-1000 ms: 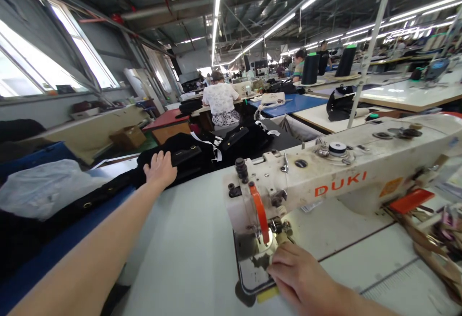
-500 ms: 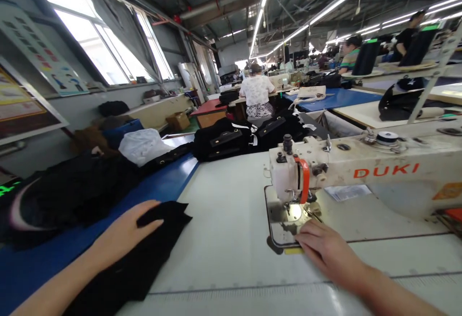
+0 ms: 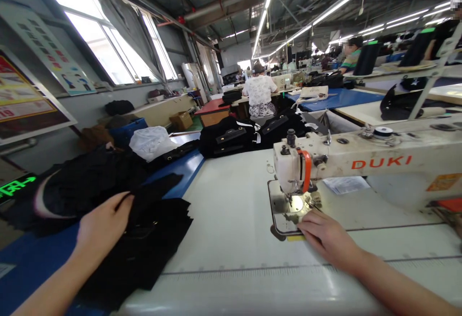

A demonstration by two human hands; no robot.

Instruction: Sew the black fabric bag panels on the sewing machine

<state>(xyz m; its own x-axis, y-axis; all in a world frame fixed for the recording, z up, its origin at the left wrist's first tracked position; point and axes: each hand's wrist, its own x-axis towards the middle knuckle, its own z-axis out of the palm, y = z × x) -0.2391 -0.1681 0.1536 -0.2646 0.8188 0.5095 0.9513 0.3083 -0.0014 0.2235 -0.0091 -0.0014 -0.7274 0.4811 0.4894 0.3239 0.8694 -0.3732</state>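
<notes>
Black, matte and soft-looking, the cloth (image 3: 155, 251) hangs across the near left edge of a pale surface (image 3: 224, 210), part of it over the adjoining blue surface (image 3: 32, 253). Its right edge is jagged, and a small gold-toned fitting (image 3: 155, 223) shines near a darker band. The left hand (image 3: 105, 221) reaches in from the lower left, back upward, fingers curled and gripping a raised fold at the cloth's upper part.

Well apart from it, the right hand (image 3: 323, 234) comes in from the lower right, forearm low over the pale surface. Its fingers bunch together at the metal plate (image 3: 279, 210) of a white sewing machine (image 3: 382, 162), just beside the lit needle area; whether they pinch anything I cannot tell. An orange guard (image 3: 306, 170) curves down the machine's head, and orange letters on the arm read DUKI. A printed ruler (image 3: 252, 269) runs along the surface in front of both hands.

Beyond the cloth, a dark heap (image 3: 97, 181) covers part of the blue surface, near a crumpled whitish plastic bag (image 3: 151, 143) whose contents are hidden. Black pieces (image 3: 231, 138) with white strips lie at the surface's far edge. Farther back stands a cardboard box (image 3: 181, 120), its inside out of sight, and a person in a white patterned top (image 3: 260, 90) sits facing away.
</notes>
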